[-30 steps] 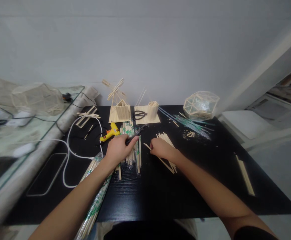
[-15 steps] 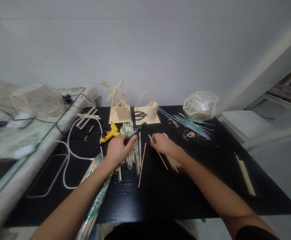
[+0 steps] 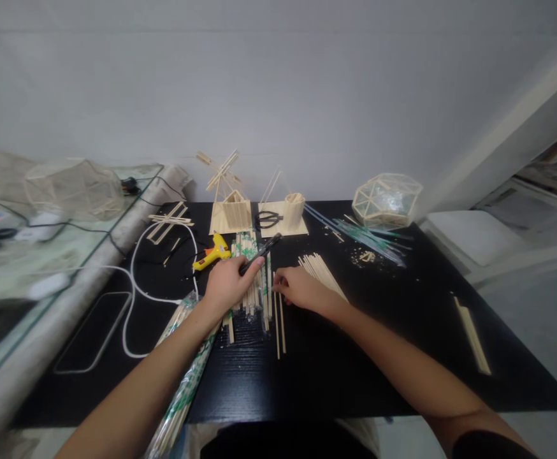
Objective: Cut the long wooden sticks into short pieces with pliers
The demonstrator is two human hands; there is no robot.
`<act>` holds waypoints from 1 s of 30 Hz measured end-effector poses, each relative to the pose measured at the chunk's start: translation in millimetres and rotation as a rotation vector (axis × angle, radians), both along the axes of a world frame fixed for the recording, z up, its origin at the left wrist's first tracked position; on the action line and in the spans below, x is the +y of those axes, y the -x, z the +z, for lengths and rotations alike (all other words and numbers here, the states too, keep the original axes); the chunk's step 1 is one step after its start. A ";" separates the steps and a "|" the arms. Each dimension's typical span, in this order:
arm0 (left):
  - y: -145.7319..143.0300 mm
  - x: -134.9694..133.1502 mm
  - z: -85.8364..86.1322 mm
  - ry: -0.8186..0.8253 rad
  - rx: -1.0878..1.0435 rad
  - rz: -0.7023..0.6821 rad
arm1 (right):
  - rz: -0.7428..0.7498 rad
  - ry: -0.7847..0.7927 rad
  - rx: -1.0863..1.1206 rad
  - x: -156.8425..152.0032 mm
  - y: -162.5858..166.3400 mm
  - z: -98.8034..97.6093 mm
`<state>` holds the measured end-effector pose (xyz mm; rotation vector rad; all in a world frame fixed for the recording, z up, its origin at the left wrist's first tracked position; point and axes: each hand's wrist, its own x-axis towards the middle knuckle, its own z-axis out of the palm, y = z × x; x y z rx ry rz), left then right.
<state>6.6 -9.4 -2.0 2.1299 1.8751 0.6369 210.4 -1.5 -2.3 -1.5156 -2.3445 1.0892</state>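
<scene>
My left hand point(image 3: 229, 283) is closed around a black-handled tool point(image 3: 261, 250) that points up and right over a bundle of wrapped bamboo sticks point(image 3: 250, 278) on the black table point(image 3: 336, 357). My right hand point(image 3: 299, 289) lies just right of it, fingers pinched on the top ends of two thin sticks point(image 3: 279, 322) that lie straight towards me beside the bundle. A loose fan of bare sticks point(image 3: 321, 271) rests behind my right wrist.
A yellow glue gun point(image 3: 211, 250) with white cable lies left of my hand. Stick models and black scissors point(image 3: 266, 220) stand at the back, a wireframe polyhedron point(image 3: 386, 201) back right, flat sticks point(image 3: 472, 335) near the right edge, and a long stick pack point(image 3: 183, 382) lies under my left forearm.
My right hand moved left from the loose pile to the bundle's side, bringing a stick that now lies parallel to another one. My left hand stayed put with the tool.
</scene>
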 end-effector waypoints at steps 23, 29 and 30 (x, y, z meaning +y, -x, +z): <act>0.7 1.3 -4.7 -0.030 -0.008 -0.006 | 0.549 -0.193 -0.360 -40.2 1.7 30.9; 1.5 2.0 -4.9 -0.035 -0.025 0.006 | 0.634 -0.176 -0.267 -35.8 3.2 28.4; 1.9 2.3 -5.0 -0.041 -0.037 0.009 | 0.641 -0.169 -0.236 -33.1 2.2 28.2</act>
